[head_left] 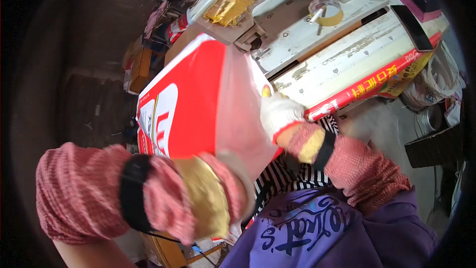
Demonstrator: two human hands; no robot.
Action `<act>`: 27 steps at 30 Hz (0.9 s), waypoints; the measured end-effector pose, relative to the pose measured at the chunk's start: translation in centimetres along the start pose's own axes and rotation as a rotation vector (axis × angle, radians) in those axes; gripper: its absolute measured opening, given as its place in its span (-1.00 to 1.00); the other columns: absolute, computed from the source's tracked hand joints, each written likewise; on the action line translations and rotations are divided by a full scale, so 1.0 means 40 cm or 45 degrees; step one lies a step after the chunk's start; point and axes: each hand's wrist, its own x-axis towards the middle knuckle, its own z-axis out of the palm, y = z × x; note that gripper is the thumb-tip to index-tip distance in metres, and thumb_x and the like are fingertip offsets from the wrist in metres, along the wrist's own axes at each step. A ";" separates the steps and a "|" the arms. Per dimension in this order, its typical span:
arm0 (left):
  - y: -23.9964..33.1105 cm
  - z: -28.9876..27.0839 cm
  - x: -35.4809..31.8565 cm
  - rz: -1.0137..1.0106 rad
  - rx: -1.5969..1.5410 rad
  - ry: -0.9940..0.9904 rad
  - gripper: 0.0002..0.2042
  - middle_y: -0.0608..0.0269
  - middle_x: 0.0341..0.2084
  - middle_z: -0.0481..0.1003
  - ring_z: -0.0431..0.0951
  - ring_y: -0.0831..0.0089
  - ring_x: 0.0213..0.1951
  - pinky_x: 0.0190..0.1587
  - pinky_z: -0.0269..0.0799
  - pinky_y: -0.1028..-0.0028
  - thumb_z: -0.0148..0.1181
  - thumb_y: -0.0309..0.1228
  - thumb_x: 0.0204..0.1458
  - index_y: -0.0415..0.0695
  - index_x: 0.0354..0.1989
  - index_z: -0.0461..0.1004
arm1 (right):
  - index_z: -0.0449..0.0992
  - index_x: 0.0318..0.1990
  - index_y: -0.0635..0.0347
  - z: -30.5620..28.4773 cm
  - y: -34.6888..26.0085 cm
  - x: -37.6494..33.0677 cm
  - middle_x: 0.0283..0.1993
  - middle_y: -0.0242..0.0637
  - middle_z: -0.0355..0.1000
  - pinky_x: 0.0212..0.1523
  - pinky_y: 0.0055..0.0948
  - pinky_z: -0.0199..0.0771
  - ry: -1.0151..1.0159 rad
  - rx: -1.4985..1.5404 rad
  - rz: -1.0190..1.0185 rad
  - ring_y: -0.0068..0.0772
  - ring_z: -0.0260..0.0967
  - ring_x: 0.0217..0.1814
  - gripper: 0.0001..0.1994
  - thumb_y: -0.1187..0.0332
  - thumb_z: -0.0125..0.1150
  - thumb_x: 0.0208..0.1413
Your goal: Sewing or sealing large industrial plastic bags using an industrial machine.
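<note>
A large red-and-white printed sack (pixel 196 101) lies under the head of an industrial sewing machine (pixel 292 0), its pale side toward me. My right hand (pixel 281 115), in a white knit glove, grips the sack's right edge near the needle area, thumb on top and fingers hidden. Along the near edge of the sack is my left hand (pixel 242 171), also in a pale glove. It is smeared by motion and mostly behind my wrist, so its fingers do not show. Pink sleeve covers with black bands wrap both forearms.
On the machine bed sit a yellowish tape roll (pixel 327 12) and a dark phone (pixel 411 27). Red printed film (pixel 367 89) covers the table's front edge. A white bag (pixel 436 82) and a dark box (pixel 436 145) stand at right; cartons (pixel 136 67) are at far left.
</note>
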 end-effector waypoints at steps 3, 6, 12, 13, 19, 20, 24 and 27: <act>-0.031 -0.002 -0.033 -0.158 -0.087 -0.065 -0.76 0.17 -0.43 0.45 0.48 0.28 -0.33 -0.32 0.41 0.35 0.16 -0.38 -0.25 -0.13 -0.34 0.45 | 0.41 -0.16 0.32 -0.013 -0.052 0.130 -0.36 -0.17 0.44 -0.45 -0.27 0.42 -0.596 0.467 0.132 -0.25 0.41 -0.34 -0.70 0.36 -0.11 0.00; -0.036 -0.048 -0.066 -0.280 -0.066 -0.121 -0.71 0.15 -0.38 0.44 0.46 0.29 -0.28 -0.28 0.40 0.36 0.15 -0.37 -0.24 -0.14 -0.27 0.42 | 0.38 -0.16 0.36 0.081 -0.070 0.152 -0.50 -0.19 0.41 -0.54 -0.28 0.35 -0.278 -0.103 -0.079 -0.27 0.39 -0.50 -0.71 0.41 -0.06 -0.04; -0.150 0.151 -0.088 -0.356 -0.201 0.666 -0.74 0.22 -0.55 0.43 0.45 0.20 -0.41 -0.33 0.39 0.30 0.18 -0.28 -0.21 -0.17 -0.36 0.48 | 0.48 -0.32 0.32 0.034 -0.064 0.143 -0.40 -0.14 0.44 -0.31 -0.33 0.35 -0.296 0.290 0.068 -0.27 0.40 -0.30 -0.74 0.32 0.01 -0.09; -0.136 0.186 -0.090 -0.381 -0.247 0.649 -0.74 0.22 -0.55 0.43 0.45 0.20 -0.41 -0.33 0.39 0.30 0.18 -0.28 -0.21 -0.17 -0.36 0.48 | 0.46 -0.27 0.33 0.060 -0.107 0.143 -0.40 -0.13 0.44 -0.32 -0.36 0.35 -0.266 0.427 0.118 -0.28 0.40 -0.28 -0.71 0.31 0.01 -0.09; -0.072 0.177 -0.105 -0.790 0.323 0.174 -0.73 0.24 -0.60 0.45 0.43 0.30 -0.27 -0.39 0.29 0.46 0.10 -0.16 -0.13 -0.12 -0.47 0.53 | 0.41 -0.21 0.30 0.075 -0.097 0.148 -0.57 -0.25 0.41 -0.61 -0.29 0.30 -0.153 0.167 0.019 -0.31 0.37 -0.58 -0.76 0.37 -0.07 0.02; -0.077 0.124 -0.111 -0.736 -0.090 -0.051 -0.68 0.13 -0.45 0.48 0.34 0.22 -0.07 -0.31 0.32 0.38 0.11 -0.12 -0.16 -0.14 -0.45 0.54 | 0.41 -0.21 0.32 0.064 -0.088 0.146 -0.57 -0.25 0.41 -0.61 -0.29 0.30 -0.147 0.118 0.023 -0.32 0.37 -0.58 -0.75 0.36 -0.07 0.01; -0.131 0.096 -0.033 -0.757 -0.320 0.330 -0.74 0.30 -0.53 0.48 0.50 0.38 -0.45 -0.44 0.32 0.39 0.05 -0.10 -0.10 0.00 -0.43 0.51 | 0.42 -0.23 0.36 0.101 -0.108 0.145 -0.57 -0.27 0.41 -0.60 -0.29 0.30 -0.197 -0.015 -0.004 -0.33 0.37 -0.56 -0.74 0.36 -0.04 -0.01; -0.165 0.317 -0.004 -0.844 -0.095 0.197 -0.60 0.32 -0.11 0.42 0.42 0.31 -0.11 -0.14 0.29 0.11 0.05 -0.08 -0.13 0.04 -0.10 0.42 | 0.42 -0.24 0.40 0.106 -0.100 0.157 -0.56 -0.29 0.41 -0.59 -0.28 0.30 -0.220 -0.120 -0.006 -0.34 0.37 -0.55 -0.72 0.35 -0.02 -0.03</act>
